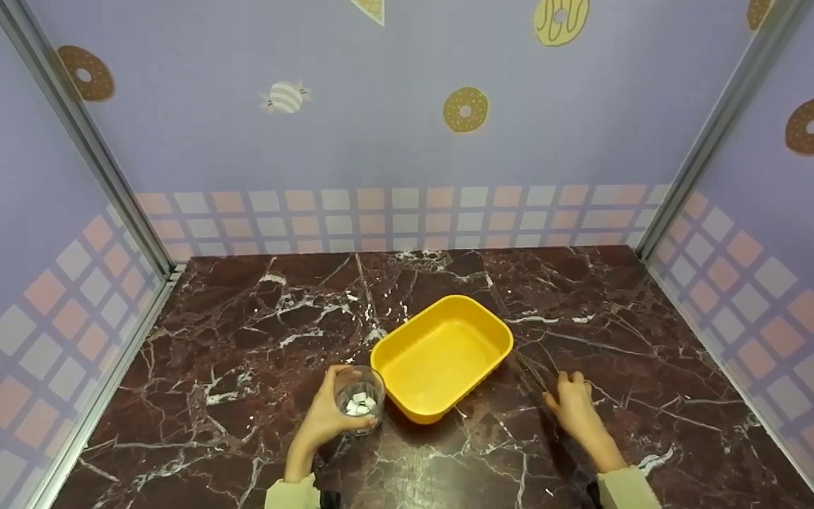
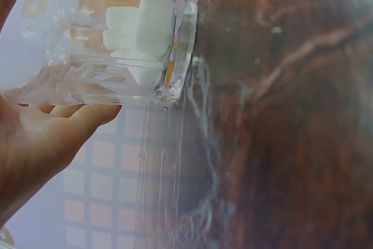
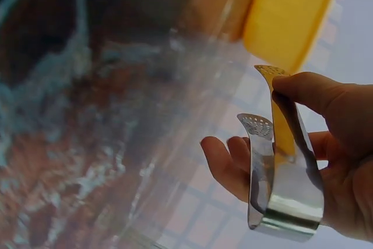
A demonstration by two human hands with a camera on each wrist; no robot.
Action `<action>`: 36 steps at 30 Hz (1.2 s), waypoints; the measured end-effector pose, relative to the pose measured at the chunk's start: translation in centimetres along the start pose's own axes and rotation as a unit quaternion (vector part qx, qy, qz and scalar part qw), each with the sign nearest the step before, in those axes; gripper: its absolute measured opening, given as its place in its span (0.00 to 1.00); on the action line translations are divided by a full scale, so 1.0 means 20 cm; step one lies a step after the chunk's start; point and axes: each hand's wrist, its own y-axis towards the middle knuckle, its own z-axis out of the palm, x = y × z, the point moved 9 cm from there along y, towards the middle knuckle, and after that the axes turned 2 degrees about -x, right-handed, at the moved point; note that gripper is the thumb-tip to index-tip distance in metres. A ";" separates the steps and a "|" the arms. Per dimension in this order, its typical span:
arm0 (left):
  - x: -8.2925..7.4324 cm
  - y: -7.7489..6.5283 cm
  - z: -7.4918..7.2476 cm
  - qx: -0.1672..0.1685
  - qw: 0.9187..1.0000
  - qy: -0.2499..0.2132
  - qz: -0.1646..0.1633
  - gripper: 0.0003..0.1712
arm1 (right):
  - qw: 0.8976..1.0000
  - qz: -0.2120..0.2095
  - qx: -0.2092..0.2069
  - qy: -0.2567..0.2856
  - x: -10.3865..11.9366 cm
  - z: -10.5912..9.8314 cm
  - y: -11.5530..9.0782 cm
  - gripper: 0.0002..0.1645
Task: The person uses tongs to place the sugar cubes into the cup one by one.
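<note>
A clear glass (image 2: 134,80) with several white cubes (image 1: 361,404) in its bottom stands upright beside the near left corner of a yellow bin (image 1: 442,360). My left hand (image 1: 326,417) grips it from the left, thumb on the near side. Whether the glass base touches the table cannot be told. Right of the bin, my right hand (image 1: 578,413) holds small metal tongs (image 3: 291,202) with perforated tips, its thumb on one arm and fingers by the other. The tips stand apart with nothing between them. In the head view the tongs show only faintly against the marble.
The dark red marble-patterned tabletop (image 1: 237,332) carries white veins and small pale specks. Purple patterned walls (image 1: 379,141) close off the back and both sides, with metal posts (image 1: 718,127) at the corners.
</note>
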 end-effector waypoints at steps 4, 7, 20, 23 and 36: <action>0.01 0.00 0.00 0.000 1.000 -0.003 -0.003 0.47 | 1.000 0.006 -0.006 -0.008 -0.01 0.04 -0.01 0.25; 0.01 0.00 0.01 0.000 1.000 -0.002 -0.006 0.47 | 1.000 0.007 -0.007 -0.017 0.00 0.06 -0.01 0.26; 0.01 -0.01 -0.01 0.007 1.000 0.003 -0.011 0.48 | 0.997 0.031 0.039 -0.051 0.00 0.13 -0.03 0.25; 0.01 -0.01 0.00 0.015 1.000 0.021 -0.016 0.50 | 0.997 0.034 0.051 -0.057 0.00 0.14 -0.03 0.26; -0.06 -0.03 -0.05 -0.030 0.982 0.179 0.042 0.66 | 0.994 -0.022 -0.037 -0.102 0.15 0.03 -0.02 0.37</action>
